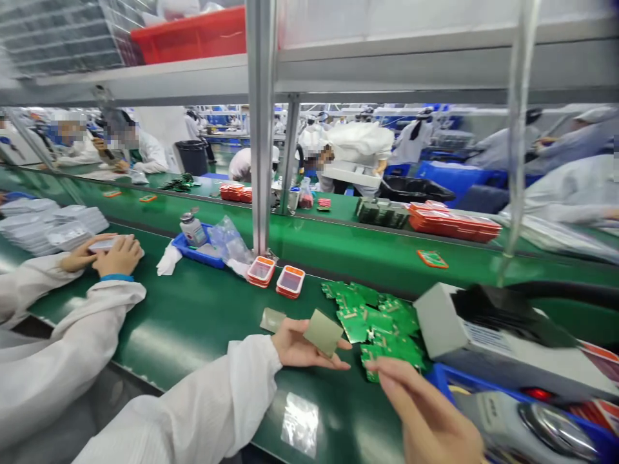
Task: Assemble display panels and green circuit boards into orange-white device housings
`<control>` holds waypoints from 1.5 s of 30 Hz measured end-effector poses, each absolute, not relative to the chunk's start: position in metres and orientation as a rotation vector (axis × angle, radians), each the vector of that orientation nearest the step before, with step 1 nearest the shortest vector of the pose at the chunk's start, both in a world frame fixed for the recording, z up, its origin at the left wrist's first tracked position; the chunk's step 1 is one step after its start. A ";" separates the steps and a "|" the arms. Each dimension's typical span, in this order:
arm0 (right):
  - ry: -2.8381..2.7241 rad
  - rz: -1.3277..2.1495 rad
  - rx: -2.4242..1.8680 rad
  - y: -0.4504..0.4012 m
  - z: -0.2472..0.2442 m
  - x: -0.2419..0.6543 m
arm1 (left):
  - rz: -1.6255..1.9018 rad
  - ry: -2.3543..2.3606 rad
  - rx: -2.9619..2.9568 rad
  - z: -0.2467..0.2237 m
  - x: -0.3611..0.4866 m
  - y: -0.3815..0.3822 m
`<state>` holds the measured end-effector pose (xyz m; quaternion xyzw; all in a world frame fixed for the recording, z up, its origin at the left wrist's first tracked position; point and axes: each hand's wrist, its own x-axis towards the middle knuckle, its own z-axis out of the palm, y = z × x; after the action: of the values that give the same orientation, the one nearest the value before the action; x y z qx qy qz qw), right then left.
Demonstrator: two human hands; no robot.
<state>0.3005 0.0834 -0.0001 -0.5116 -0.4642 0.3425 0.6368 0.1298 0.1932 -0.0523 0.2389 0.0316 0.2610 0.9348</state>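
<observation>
My left hand [302,345] is palm up over the green table [193,316], with a square beige piece [324,332] resting on the palm and fingers. At the lower right, my right hand [425,406] has its thumb and index finger pinched together beside the near edge of a pile of green circuit boards [394,322]. Whether anything is between those fingertips is too small to tell. Just behind my left wrist lies another small beige piece [272,319]. A clear plastic bag [300,424] lies flat on the table in front of my left hand.
At right are a white box [445,322] and a blue tray [440,380] holding a device. Orange-rimmed stacks [291,281] stand behind my left hand. A co-worker's hands [116,256] hold a white item at left. A metal post [261,129] rises behind.
</observation>
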 end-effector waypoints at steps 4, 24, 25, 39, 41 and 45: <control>-0.775 1.390 -0.914 0.152 0.015 0.300 | 0.441 0.039 0.515 -0.041 0.129 0.186; -0.592 2.305 -0.265 0.191 -0.017 0.285 | 0.488 0.139 0.521 -0.018 0.137 0.167; -0.585 2.292 -0.263 0.190 -0.017 0.284 | 0.506 0.144 0.508 -0.017 0.138 0.167; -0.659 2.290 -0.219 0.187 -0.015 0.286 | 0.473 0.216 0.399 -0.019 0.138 0.166; -0.677 2.290 -0.247 0.186 -0.014 0.287 | 0.470 0.187 0.457 -0.018 0.138 0.166; -0.710 2.273 -0.307 0.185 -0.012 0.289 | 0.481 0.074 0.585 -0.018 0.139 0.167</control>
<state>0.2894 0.1846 -0.0117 -0.1194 -0.2757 0.8825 0.3619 0.1387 0.1674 -0.0178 0.2854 0.0360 0.2349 0.9285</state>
